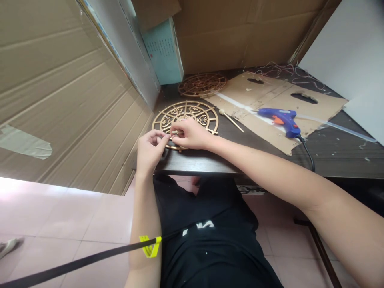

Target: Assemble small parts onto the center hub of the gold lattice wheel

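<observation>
A round laser-cut wooden fretwork disc [195, 111] lies flat near the front edge of the dark table [210, 160]. My left hand [150, 150] is at the disc's near left rim, fingers curled in a pinch on a small wooden piece. My right hand [192, 134] rests on the disc's near part, its fingers closed and pinching the same small piece against the disc. What exactly lies between the fingertips is too small to make out.
A second fretwork disc [202, 84] lies farther back. A blue hot glue gun [282, 120] with its black cord rests on a flat cardboard sheet [270, 96], beside a thin wooden stick [232, 120]. Cardboard walls stand left and behind; a teal box [163, 50] leans at the back.
</observation>
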Available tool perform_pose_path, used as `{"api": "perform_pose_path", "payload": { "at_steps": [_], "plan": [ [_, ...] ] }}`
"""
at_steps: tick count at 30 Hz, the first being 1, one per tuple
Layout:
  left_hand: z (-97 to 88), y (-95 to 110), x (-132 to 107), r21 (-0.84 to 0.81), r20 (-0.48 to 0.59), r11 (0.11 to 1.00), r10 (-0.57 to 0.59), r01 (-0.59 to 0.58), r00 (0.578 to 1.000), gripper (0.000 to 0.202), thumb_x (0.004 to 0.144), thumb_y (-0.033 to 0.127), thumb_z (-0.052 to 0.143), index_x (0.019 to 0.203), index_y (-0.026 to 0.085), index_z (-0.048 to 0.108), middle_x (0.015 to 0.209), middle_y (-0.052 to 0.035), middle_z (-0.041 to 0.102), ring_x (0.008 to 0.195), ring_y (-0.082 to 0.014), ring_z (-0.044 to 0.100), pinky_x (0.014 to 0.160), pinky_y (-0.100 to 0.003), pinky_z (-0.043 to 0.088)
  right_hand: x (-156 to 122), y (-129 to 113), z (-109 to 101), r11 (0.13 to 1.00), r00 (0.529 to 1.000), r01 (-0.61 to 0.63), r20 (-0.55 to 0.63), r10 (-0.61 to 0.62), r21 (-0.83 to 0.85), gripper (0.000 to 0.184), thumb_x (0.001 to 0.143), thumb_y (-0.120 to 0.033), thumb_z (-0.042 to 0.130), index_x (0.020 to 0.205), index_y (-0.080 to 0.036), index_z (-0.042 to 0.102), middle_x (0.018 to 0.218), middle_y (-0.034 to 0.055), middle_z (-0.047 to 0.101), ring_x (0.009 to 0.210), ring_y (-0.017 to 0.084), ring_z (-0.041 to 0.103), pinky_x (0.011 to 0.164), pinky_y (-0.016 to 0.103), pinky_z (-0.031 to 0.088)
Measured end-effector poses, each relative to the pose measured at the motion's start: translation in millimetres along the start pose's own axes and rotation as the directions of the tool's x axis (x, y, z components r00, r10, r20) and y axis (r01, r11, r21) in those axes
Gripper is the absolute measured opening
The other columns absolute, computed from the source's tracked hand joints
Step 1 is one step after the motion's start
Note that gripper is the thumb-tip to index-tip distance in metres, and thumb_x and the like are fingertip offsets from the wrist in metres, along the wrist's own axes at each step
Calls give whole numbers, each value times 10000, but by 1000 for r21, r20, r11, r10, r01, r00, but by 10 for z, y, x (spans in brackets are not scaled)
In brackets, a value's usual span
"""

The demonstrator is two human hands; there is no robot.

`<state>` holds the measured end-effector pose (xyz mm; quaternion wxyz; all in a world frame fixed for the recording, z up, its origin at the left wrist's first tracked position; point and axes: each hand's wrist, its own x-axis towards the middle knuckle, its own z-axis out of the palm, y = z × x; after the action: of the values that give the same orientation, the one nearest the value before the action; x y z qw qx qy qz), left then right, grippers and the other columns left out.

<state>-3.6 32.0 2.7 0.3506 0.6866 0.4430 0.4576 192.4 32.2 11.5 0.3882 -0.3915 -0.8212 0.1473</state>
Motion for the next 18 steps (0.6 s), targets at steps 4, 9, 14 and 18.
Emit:
{"api": "perform_pose_path", "payload": {
  "at_steps": [4,9,14,18],
  "plan": [
    [-1,-22,14,0,4,1000,-2,2,1000,189,858,352,770,790,190,699,619,19,555,518,-97,425,507,-260,290,1,10,3,1000,1000,6,-6,-6,4,127,854,-261,573,800,-159,626,607,-46,451,624,124,415,680,253,295],
    [3,-30,10,10,1,1000,-17,17,1000,169,839,352,771,831,185,739,594,28,523,519,-102,415,517,-261,288,1,18,5,1000,1000,12,-10,-12,13,119,844,-260,572,800,-163,625,600,-51,437,617,124,413,678,253,293],
    [3,-7,3,14,10,1000,-10,10,1000,170,811,341,780,844,176,757,575,36,496,522,-101,404,542,-266,281,3,28,17,1000,1000,21,-6,-21,1,116,839,-264,585,782,-167,613,591,-54,431,615,126,412,679,258,292],
    [-3,29,-6,43,31,999,3,-4,1000,162,814,329,772,845,170,762,563,36,501,518,-100,400,549,-267,283,-1,44,30,999,999,50,-1,-50,-18,131,845,-271,597,775,-165,627,587,-51,441,606,124,415,661,265,281]
  ]
}}
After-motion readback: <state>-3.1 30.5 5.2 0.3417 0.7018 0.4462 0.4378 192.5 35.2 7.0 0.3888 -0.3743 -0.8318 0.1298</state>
